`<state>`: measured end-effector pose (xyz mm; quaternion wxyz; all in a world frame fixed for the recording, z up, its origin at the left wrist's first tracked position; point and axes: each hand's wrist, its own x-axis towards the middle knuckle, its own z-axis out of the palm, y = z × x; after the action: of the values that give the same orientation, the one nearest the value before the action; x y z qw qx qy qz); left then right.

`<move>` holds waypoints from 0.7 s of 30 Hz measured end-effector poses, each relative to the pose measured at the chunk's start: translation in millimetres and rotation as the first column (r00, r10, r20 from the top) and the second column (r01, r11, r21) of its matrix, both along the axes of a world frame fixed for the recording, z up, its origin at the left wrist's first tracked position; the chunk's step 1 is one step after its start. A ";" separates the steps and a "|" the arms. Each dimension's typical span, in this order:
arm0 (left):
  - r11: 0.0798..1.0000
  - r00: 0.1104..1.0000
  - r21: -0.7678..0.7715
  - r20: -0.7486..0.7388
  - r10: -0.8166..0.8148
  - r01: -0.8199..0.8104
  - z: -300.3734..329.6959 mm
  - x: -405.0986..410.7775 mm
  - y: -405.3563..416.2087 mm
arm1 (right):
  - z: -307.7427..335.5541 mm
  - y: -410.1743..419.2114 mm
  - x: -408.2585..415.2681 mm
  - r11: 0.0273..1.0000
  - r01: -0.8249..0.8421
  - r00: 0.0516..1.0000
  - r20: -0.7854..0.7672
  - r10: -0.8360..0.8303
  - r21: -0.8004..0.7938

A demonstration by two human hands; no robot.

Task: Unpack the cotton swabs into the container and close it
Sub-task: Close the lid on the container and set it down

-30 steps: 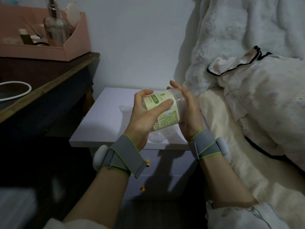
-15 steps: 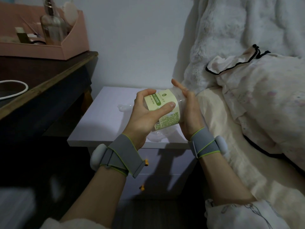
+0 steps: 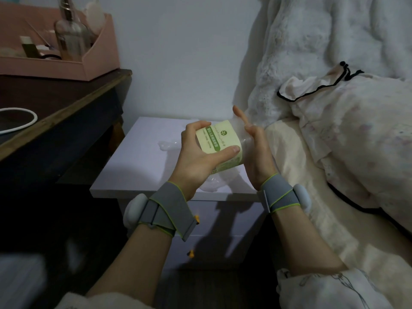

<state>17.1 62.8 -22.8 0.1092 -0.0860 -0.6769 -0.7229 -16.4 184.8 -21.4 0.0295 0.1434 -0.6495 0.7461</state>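
Evidently the cotton swab pack (image 3: pixel 219 144) is gripped by the left hand (image 3: pixel 198 157) above the nightstand (image 3: pixel 133 157), steadied for the straight-fingered right hand (image 3: pixel 256 148) touching its clear end.

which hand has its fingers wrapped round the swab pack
The left hand: thumb and fingers curl round the green-labelled swab pack. The right hand lies against its end, fingers straighter.

Grey wrist straps (image 3: pixel 169 210) (green-edged), pale round pods (image 3: pixel 133 210).
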 end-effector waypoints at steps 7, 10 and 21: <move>0.991 0.999 0.130 0.029 -0.014 0.010 4.8 5.8 7.0 | -2.6 -3.8 -1.1 0.994 0.067 0.998 0.022 -0.066 -0.089; 0.976 0.998 0.218 0.054 0.013 -0.025 7.2 5.9 10.0 | -2.4 -7.0 0.4 0.991 0.090 0.996 0.003 -0.090 -0.096; 0.971 0.991 0.240 0.135 -0.021 -0.012 10.0 7.5 9.1 | -6.1 -9.9 0.0 0.976 0.209 0.977 -0.039 -0.212 -0.060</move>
<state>24.5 71.9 -12.8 0.0708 -0.0240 -0.5900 -0.8040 -16.4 174.9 -27.5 0.1269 0.0900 -0.6394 0.7530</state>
